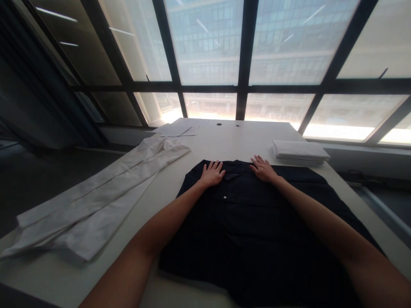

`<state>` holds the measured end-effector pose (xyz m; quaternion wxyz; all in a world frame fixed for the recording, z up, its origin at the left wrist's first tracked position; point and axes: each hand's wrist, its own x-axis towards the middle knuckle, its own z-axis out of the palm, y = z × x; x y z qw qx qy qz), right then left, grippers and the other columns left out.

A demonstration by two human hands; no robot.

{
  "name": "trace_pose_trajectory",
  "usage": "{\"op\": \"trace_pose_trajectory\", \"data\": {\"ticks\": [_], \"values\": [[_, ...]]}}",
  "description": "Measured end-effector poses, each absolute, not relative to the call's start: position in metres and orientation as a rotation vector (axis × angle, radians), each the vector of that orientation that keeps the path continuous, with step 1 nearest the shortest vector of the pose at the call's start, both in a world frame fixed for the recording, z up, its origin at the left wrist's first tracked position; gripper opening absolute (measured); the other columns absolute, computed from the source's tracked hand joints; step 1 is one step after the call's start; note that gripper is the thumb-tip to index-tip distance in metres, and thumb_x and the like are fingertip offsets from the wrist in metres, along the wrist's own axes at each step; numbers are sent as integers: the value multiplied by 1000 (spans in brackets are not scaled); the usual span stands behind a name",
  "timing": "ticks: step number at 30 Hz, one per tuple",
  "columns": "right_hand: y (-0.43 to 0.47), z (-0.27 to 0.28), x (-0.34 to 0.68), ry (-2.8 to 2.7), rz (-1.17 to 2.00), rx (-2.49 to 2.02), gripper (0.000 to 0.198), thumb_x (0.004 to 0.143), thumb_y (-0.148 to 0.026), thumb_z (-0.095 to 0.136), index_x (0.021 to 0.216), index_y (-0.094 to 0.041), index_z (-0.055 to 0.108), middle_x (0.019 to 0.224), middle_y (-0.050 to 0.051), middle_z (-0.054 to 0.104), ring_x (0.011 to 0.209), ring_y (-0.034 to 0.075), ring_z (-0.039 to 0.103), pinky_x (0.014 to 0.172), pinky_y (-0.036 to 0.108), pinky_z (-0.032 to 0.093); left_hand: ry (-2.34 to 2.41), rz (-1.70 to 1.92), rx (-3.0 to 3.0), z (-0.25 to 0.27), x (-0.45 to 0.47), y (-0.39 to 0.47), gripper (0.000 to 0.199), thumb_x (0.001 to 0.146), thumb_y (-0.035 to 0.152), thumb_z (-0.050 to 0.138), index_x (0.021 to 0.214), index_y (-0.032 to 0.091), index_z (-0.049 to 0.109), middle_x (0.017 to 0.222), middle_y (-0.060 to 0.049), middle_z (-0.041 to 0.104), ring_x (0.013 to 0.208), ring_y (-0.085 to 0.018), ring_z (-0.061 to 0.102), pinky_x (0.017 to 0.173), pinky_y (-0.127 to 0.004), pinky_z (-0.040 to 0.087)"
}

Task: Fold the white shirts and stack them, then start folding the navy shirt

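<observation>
A dark navy garment, looking like a shirt with a small white button (225, 197), lies spread out as a dark shirt (244, 231) on the white table. My left hand (212, 173) rests flat on its far edge, fingers spread, left of a small folded-up bit of cloth. On the same far edge, to the right, my right hand (263, 168) presses flat with its fingers apart. Neither hand grasps anything. My forearms cover parts of the shirt's left and right sides, and its near end runs out of view.
Along the left side of the table (257, 134) lies a long, wrinkled white garment (96, 196). Paper sheets (180, 128) are behind it. A folded stack of white cloth (300, 152) sits at the right edge. Large windows (208, 42) stand behind, with a dark curtain (41, 77) at left.
</observation>
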<state>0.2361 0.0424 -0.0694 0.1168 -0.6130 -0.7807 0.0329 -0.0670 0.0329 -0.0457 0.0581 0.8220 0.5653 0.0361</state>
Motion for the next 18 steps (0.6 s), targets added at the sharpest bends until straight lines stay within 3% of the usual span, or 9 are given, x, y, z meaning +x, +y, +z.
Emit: {"op": "trace_pose_trajectory", "data": {"ticks": [8,18], "values": [[10,-70,298,-2270,68,-1762,61,105,-45,32,157,-16,39,167,12,26,155,27,18,125,49,20,1724,92,2473,-48,-66,42,68,103,56,21,163,24,23,170,-4,15,156,-33,12,122,-64,10],[-30,-82,409,-2104,18,-2113,60,103,-43,29,158,-20,38,166,10,30,154,28,22,123,54,23,1738,87,2478,-49,-65,45,67,103,56,22,163,27,24,170,-4,16,156,-32,12,122,-63,11]]}}
